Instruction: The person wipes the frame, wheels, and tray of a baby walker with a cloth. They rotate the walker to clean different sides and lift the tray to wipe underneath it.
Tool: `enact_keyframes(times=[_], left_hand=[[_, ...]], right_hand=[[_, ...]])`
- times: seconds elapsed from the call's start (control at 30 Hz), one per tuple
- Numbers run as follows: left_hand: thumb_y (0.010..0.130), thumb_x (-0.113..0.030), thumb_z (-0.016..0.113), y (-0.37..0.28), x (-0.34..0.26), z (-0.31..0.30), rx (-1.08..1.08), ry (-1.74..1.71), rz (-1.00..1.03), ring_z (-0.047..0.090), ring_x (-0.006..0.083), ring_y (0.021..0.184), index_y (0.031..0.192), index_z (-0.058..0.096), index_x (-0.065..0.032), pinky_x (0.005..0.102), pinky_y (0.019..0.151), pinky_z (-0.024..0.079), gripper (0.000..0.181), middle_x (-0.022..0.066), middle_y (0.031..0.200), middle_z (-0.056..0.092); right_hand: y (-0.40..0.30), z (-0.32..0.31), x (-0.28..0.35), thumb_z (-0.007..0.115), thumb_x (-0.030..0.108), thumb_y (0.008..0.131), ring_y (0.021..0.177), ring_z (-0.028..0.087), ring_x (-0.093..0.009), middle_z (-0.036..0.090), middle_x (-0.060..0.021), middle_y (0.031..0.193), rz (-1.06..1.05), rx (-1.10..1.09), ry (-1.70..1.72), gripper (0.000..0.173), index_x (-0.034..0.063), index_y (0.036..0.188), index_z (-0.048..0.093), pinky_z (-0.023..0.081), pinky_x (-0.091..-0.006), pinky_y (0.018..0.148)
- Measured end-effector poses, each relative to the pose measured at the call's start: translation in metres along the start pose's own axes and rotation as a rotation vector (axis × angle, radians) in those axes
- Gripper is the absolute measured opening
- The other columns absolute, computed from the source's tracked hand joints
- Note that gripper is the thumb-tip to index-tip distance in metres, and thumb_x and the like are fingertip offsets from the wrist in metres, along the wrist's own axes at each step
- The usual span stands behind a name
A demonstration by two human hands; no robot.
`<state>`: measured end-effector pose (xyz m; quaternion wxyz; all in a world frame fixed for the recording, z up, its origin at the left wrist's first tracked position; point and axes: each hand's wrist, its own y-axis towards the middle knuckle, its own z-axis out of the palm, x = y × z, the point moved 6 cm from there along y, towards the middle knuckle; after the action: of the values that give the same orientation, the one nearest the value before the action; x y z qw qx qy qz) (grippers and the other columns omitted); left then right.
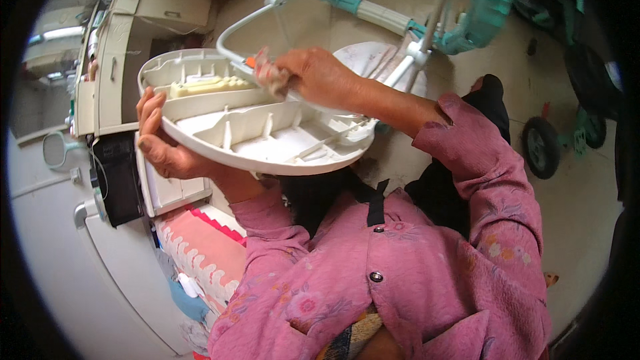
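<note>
A white plastic oval panel (260, 162) with raised ribs on its upturned side is held in front of me. My left hand (167, 145) grips its left rim, thumb below and fingers at the edge. A pale yellow plastic part (207, 87) sits in a recess near that hand. Over the panel's far side, my right hand (312, 77) pinches a crumpled, red-marked pale cloth (270, 72). A small orange thing (250, 62) shows beside the cloth. A bent white metal tube (245, 20) passes just behind the panel.
Beyond the panel stands a frame with a teal and white tube (382, 16) and a white joint (417, 52). A black wheel (541, 147) is on the floor at right. White cabinets (112, 70) stand at left, above a pink bed cover (200, 250) with a scalloped edge.
</note>
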<state>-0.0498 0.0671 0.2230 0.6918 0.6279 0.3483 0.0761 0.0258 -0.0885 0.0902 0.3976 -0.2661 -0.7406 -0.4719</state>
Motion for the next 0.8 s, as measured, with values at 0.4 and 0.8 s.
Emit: enact_keyframes(times=[0.4, 0.8], left_hand=[[0.101, -0.03, 0.027, 0.0, 0.0, -0.002, 0.015, 0.066, -0.012, 0.055, 0.0353, 0.11, 0.092, 0.061, 0.0076, 0.0515, 0.1, 0.041, 0.052, 0.0214, 0.1, 0.063], [0.101, -0.026, 0.032, 0.002, -0.012, 0.008, 0.047, 0.113, 0.005, 0.058, 0.0355, 0.106, 0.088, 0.062, 0.0073, 0.0491, 0.098, 0.043, 0.046, 0.0194, 0.098, 0.065]], right_hand=[[-0.081, -0.085, 0.004, 0.063, 0.003, 0.073, 0.081, 0.058, -0.03, 0.058, -0.01, 0.077, -0.034, 0.335, -0.366, 0.014, 0.0086, 0.086, 0.063, 0.044, -0.0407, 0.068], [-0.105, -0.155, 0.006, 0.068, 0.025, 0.079, 0.078, 0.059, -0.022, 0.06, -0.0056, 0.084, -0.221, -0.209, -0.945, 0.021, 0.0068, 0.088, 0.064, 0.052, -0.0322, 0.066]])
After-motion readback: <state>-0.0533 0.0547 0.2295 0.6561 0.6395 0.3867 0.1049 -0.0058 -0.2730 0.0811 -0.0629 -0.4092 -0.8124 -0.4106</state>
